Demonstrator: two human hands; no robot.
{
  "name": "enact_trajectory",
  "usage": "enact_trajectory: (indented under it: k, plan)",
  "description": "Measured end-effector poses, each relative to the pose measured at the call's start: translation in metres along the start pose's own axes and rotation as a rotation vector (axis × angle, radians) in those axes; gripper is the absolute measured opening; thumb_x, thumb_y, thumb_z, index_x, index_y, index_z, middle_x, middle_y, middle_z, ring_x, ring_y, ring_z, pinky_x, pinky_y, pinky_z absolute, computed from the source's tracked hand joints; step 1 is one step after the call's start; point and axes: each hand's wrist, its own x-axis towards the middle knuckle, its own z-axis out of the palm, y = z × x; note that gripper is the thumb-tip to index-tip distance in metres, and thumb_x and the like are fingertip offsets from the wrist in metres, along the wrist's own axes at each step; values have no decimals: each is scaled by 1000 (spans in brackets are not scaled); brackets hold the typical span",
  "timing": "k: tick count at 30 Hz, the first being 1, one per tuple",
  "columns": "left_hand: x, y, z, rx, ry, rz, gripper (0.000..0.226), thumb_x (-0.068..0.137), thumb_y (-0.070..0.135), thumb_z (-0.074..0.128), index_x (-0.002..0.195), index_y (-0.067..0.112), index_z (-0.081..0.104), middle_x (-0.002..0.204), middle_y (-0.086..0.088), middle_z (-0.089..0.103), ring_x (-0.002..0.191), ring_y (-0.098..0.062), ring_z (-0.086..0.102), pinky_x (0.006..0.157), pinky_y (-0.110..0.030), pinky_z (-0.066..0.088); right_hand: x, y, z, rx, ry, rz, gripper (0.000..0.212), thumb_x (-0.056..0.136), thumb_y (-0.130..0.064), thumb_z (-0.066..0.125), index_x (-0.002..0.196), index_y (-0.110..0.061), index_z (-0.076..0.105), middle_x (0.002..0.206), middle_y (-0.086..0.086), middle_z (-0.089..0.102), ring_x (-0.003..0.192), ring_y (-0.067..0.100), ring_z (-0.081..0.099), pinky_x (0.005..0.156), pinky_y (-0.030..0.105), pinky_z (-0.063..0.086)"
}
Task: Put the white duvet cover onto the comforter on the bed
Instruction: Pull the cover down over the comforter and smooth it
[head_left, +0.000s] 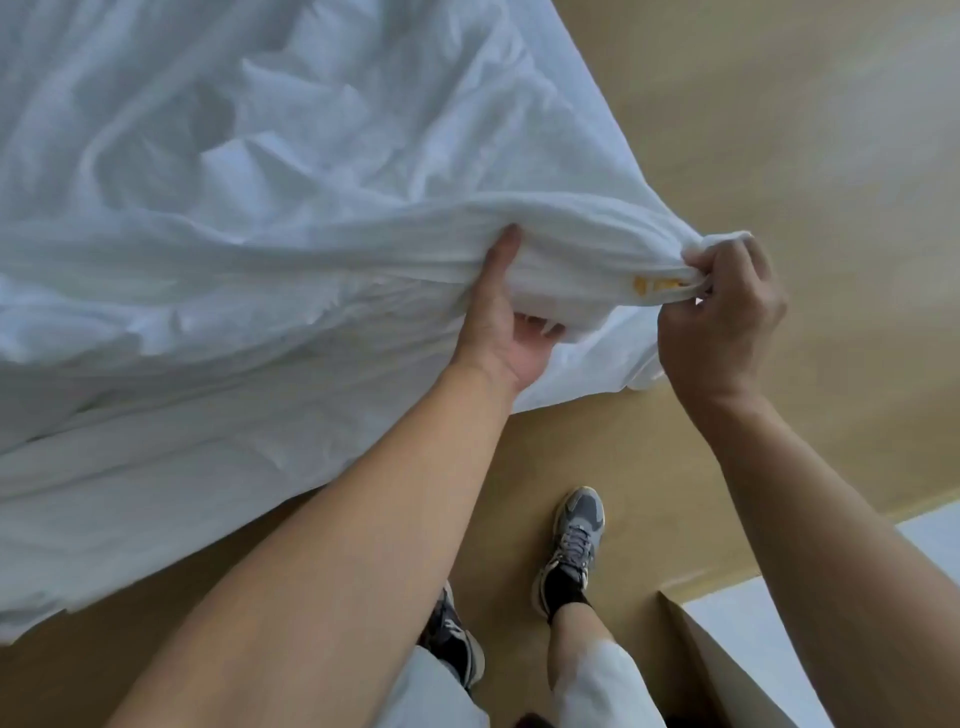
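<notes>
Right grip (722, 322) pinching duvet cover (311, 234), sneaker (576, 535) beneath

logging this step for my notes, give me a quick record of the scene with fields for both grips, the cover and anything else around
left grip: holds a bunched fold of the white duvet cover, thumb on top, fingers beneath
right grip: pinches the cover's gathered corner, held out over the floor
yellow tag: in the fabric beside the right grip
comforter: cannot be told apart from the cover
grey shoes: on the tan floor, beside the bed
</notes>
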Motion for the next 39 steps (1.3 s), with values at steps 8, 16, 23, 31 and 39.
enact_trajectory:
  k: [8, 16, 23, 31, 39]
  plan:
    - [28, -31, 12, -34, 253, -85, 20, 89, 14, 53, 104, 13, 65, 125, -17, 64, 112, -35, 60, 105, -51, 49, -15, 53, -9, -90, -317, -48, 33, 58, 24, 62, 81, 2, 71, 78, 18, 60, 57, 38, 56, 48, 34, 45]
    - [61, -58, 11, 7, 209, -104, 27, 80, -2, 44, 86, 6, 69, 89, -10, 72, 82, -26, 70, 66, -32, 60, -6, 96, 20, 24, -1015, 415, 23, 82, 3, 55, 86, -12, 71, 89, 0, 56, 69, 16, 53, 59, 17, 38]
    - [66, -71, -1, -37, 194, -236, 38, 72, -9, 32, 86, 7, 63, 85, -4, 54, 70, -17, 58, 69, -25, 52, 38, 95, 39, 663, -1072, 1186, 66, 72, -51, 86, 126, -18, 66, 113, 0, 76, 103, 24, 73, 88, 49, 60]
    - [37, 7, 52, 1770, -240, -149, 34, 97, 47, 61, 89, 16, 73, 82, 9, 76, 77, -9, 73, 78, -30, 59, -7, 130, 54, 94, -702, 977, 21, 94, -35, 61, 97, -14, 60, 86, 2, 63, 90, 32, 61, 64, 32, 42]
    - [193, 110, 125, 3038, -346, 251, 95, 73, 56, 81, 153, 35, 35, 162, -2, 29, 151, -27, 19, 121, -51, 14, -2, 120, 50, -4, -743, 1067, 49, 88, -46, 71, 120, -19, 44, 113, 9, 62, 85, 23, 55, 77, 41, 45]
